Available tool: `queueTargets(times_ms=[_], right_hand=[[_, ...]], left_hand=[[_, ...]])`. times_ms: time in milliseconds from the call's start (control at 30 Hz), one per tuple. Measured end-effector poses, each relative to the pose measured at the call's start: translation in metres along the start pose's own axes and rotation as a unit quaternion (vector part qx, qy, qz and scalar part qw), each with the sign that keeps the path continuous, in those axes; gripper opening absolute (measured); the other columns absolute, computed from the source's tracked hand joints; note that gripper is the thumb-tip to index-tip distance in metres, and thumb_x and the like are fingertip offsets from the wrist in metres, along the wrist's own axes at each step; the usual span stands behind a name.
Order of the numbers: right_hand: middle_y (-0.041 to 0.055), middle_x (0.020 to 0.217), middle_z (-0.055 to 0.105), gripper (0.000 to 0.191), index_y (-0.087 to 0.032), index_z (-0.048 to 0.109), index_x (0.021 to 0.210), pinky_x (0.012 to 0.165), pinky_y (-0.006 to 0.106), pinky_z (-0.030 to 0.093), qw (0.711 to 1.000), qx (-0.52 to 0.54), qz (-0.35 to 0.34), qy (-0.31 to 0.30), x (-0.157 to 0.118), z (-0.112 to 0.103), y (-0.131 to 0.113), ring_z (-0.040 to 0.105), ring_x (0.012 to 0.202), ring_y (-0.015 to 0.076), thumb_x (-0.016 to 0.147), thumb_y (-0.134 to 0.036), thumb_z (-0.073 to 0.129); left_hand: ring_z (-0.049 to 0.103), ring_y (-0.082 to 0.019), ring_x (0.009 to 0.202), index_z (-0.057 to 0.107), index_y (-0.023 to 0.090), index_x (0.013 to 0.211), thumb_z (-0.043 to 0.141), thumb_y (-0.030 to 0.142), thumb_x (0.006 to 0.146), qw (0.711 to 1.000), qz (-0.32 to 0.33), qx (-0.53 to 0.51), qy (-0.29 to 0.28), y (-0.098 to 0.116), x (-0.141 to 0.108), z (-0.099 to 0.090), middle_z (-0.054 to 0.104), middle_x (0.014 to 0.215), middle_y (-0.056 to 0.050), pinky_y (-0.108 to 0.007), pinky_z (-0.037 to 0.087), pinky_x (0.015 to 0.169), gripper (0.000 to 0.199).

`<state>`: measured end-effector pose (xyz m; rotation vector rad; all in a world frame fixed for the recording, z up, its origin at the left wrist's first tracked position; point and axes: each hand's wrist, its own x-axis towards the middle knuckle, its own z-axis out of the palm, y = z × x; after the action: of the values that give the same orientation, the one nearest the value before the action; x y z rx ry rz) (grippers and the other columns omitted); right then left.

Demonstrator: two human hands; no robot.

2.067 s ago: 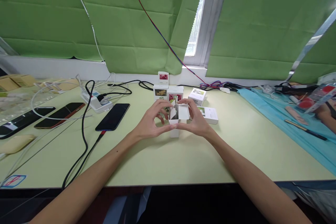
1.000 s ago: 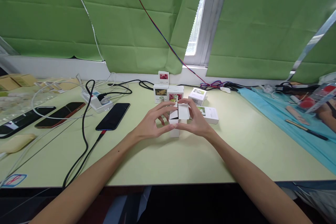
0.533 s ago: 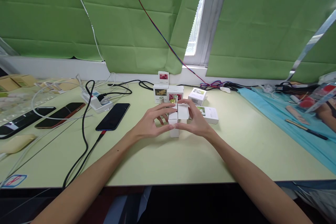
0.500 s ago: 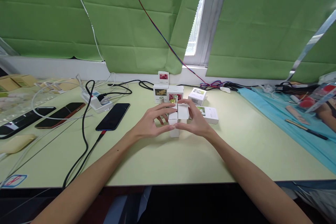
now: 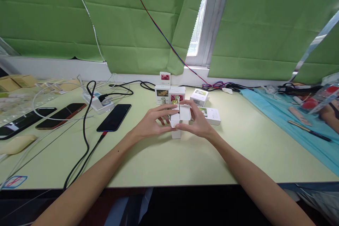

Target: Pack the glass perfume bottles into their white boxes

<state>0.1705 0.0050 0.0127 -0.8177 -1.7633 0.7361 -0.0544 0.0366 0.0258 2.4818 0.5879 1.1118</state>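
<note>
A small white box (image 5: 176, 134) stands upright on the pale green table (image 5: 159, 166), its top flaps raised. My left hand (image 5: 155, 122) grips it from the left, fingers across the top. From the right, my right hand (image 5: 197, 120) holds it by the opened flaps, thumb at the front. Just behind the box are small bottles with shiny caps (image 5: 177, 99), partly hidden by my fingers. Farther back stand white boxes with flower pictures, one with a yellow print (image 5: 162, 93). Another white box (image 5: 212, 116) lies right of my right hand.
Left are a charging phone (image 5: 113, 117), two more dark phones, a power strip (image 5: 96, 102) and loose cables. On the right lie a blue sheet (image 5: 275, 123) and a pen (image 5: 308, 130); another person's hand (image 5: 329, 114) shows at the right edge.
The front flap of the box now tilts outward a little more, and my left thumb has shifted slightly away from it. Both hands otherwise keep their places.
</note>
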Motion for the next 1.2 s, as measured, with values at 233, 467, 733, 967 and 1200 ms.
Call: queueTargets(times_ms=[233, 467, 733, 967, 1200], right_hand=[[0.0112, 0.135, 0.056, 0.072, -0.028, 0.050, 0.127, 0.103, 0.052, 0.053, 1.000, 0.005, 0.001, 0.000, 0.0007, 0.0006, -0.0008, 0.060, 0.122, 0.0308, 0.070, -0.044, 0.089], [0.0114, 0.135, 0.058, 0.071, -0.027, 0.050, 0.127, 0.104, 0.053, 0.053, 1.000, 0.019, 0.008, -0.002, 0.0002, 0.0009, -0.0034, 0.061, 0.122, 0.0306, 0.070, -0.042, 0.089], [0.0106, 0.132, 0.060, 0.070, -0.028, 0.050, 0.127, 0.103, 0.053, 0.054, 1.000, 0.020, 0.010, -0.001, -0.0002, 0.0014, -0.0027, 0.062, 0.121, 0.0303, 0.070, -0.043, 0.089], [0.0113, 0.135, 0.057, 0.072, -0.027, 0.051, 0.126, 0.104, 0.052, 0.053, 1.000, 0.022, 0.006, 0.002, 0.0001, 0.0012, -0.0023, 0.061, 0.120, 0.0306, 0.068, -0.044, 0.090], [0.0098, 0.130, 0.059, 0.068, -0.028, 0.052, 0.123, 0.102, 0.049, 0.054, 1.000, 0.023, -0.009, 0.020, 0.0001, 0.0008, -0.0024, 0.064, 0.114, 0.0278, 0.071, -0.053, 0.087]], left_hand=[[0.077, -0.020, 0.091, 0.075, 0.024, 0.122, 0.077, 0.027, 0.083, 1.000, 0.007, 0.005, 0.013, -0.0031, -0.0014, 0.0008, 0.068, 0.137, -0.012, -0.026, 0.066, 0.063, 0.039], [0.077, -0.019, 0.089, 0.076, 0.023, 0.119, 0.073, 0.020, 0.082, 0.999, 0.014, 0.015, 0.025, -0.0014, 0.0001, 0.0005, 0.069, 0.135, -0.011, -0.025, 0.066, 0.064, 0.037], [0.077, -0.018, 0.089, 0.075, 0.024, 0.120, 0.071, 0.019, 0.083, 0.999, 0.017, 0.017, 0.027, -0.0023, -0.0006, 0.0021, 0.069, 0.136, -0.011, -0.025, 0.066, 0.063, 0.038], [0.077, -0.021, 0.095, 0.075, 0.023, 0.121, 0.070, 0.018, 0.083, 0.999, 0.016, 0.018, 0.025, -0.0048, -0.0028, 0.0039, 0.069, 0.137, -0.011, -0.026, 0.065, 0.063, 0.038], [0.076, -0.025, 0.101, 0.078, 0.023, 0.115, 0.073, 0.031, 0.088, 0.999, 0.019, 0.013, 0.047, 0.0017, -0.0003, 0.0063, 0.072, 0.131, -0.012, -0.028, 0.065, 0.061, 0.029]])
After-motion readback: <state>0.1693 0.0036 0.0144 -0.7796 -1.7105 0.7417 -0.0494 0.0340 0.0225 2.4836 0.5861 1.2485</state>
